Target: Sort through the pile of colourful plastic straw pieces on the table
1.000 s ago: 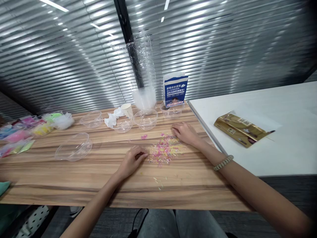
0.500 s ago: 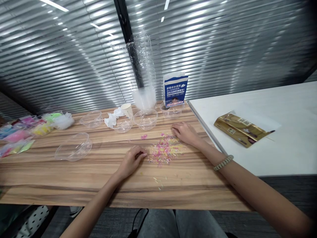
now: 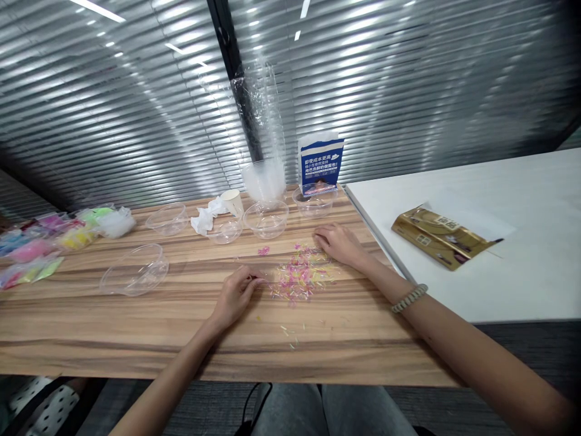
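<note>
Left hand (image 3: 233,295) and right hand (image 3: 338,243) flank the pink-yellow bits (image 3: 300,277).

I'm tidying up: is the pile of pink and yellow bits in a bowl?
No, the pile of bits lies loose on the wooden table between the left hand and right hand.

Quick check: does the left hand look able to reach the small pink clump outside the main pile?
Likely yes: the pink clump lies just beyond the left hand, with nothing visible blocking the way; the main pile sits to the right.
</note>
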Motion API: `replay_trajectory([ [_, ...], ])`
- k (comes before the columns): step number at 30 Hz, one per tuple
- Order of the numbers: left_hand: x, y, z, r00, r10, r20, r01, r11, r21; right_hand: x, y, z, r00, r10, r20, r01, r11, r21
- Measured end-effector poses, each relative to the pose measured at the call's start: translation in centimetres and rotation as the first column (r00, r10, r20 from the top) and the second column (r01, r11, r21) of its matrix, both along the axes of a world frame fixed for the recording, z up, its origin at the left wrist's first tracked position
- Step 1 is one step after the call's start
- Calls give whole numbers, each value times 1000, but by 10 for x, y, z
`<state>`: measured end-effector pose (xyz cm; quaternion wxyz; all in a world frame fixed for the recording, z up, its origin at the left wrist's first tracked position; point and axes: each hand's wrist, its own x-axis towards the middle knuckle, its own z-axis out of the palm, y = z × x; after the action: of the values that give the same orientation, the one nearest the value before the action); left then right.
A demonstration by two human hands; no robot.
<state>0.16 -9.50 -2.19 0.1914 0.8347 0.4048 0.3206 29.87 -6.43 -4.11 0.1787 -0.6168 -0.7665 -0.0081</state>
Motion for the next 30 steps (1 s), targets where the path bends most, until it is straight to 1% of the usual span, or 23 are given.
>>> replay_trajectory([
  [8, -1, 2, 0, 999, 45, 15, -45, 999, 6, 2, 2, -4, 999, 35, -17, -34, 998, 61],
  [15, -1, 2, -2, 996, 66, 64, -67, 998, 18, 1, 1, -3, 1000, 8, -2, -8, 1000, 22],
  [18, -2, 3, -3, 996, 50, 78, -52, 998, 29, 0, 1, -1, 1000, 0, 1, 0, 1000, -2],
  [22, -3, 3, -4, 997, 17, 78, -21, 999, 47, 0, 1, -2, 1000, 3, -3, -3, 1000, 5],
  [27, -3, 4, -5, 997, 26, 77, -28, 999, 33, 1, 1, -3, 1000, 12, -9, -12, 999, 36],
  [30, -3, 4, -4, 997, 36, 73, -38, 999, 22, 2, 1, -3, 1000, 16, -12, -15, 1000, 23],
])
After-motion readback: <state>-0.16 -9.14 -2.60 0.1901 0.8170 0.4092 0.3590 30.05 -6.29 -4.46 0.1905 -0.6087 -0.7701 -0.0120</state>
